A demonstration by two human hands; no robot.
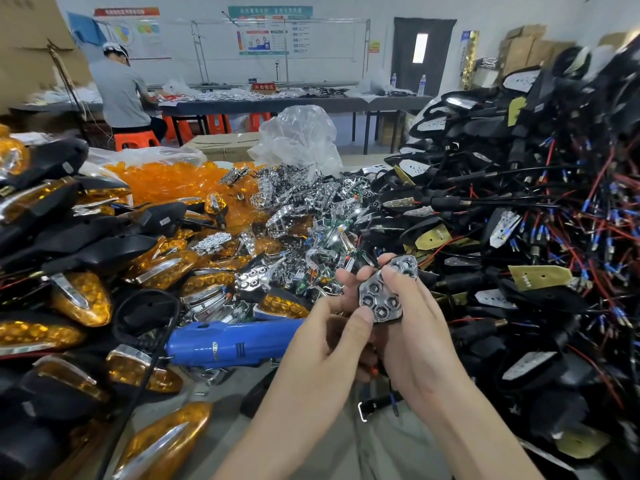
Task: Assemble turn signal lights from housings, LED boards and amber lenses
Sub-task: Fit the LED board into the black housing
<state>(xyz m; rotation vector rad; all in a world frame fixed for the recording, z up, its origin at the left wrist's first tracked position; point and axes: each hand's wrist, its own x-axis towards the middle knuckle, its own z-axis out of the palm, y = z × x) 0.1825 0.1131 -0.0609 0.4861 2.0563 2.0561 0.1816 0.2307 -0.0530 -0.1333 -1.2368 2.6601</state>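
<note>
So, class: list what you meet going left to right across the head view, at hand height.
In order: finished amber lights → blue power tool → left hand → chrome reflector piece → right hand → pile of wired black housings.

Left hand (pixel 322 344), right hand (pixel 415 327): two; chrome reflector (pixel 381 299): one; blue screwdriver (pixel 232 344): one; water bottles (pixel 421 84): two.

Ahead I see a white wall (pixel 346 5) hung with posters (pixel 270 31), a dark door (pixel 403 64), a long table (pixel 277 105), orange stools (pixel 136 138) and stacked cardboard boxes (pixel 523 46).
</note>
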